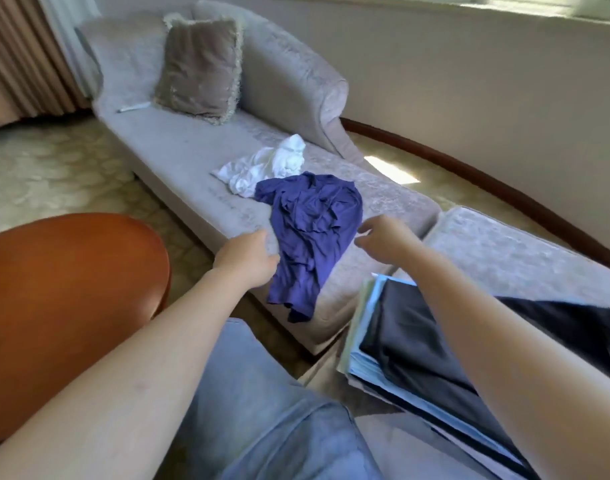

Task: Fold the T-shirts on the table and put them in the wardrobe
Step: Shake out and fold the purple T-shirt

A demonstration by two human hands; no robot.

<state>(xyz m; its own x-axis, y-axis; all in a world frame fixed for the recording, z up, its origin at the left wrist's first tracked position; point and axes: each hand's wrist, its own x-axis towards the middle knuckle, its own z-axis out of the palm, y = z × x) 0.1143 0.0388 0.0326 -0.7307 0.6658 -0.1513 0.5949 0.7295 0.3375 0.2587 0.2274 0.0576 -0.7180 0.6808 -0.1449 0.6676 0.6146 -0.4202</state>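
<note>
Reaches forward with both hands, well apart, one to each side of the purple T-shirt [310, 223]; sets the left hand [248, 258] against its left edge, though cannot tell whether pinching cloth or merely touching; holds the right hand [383, 240] just beside its right edge, fingers loosely bent, gripping nothing; probably straddles the garment to lift it by two points and shake it flat. Finds that shirt crumpled on the near end of the chaise [178, 161], hem drooping over the edge; a white T-shirt [262, 168] bunched just beyond, touching it. Has a blue folding board [364, 358] with a dark garment [417, 334] at near right, likely for folding; round wooden bench [64, 282] at near left.
</note>
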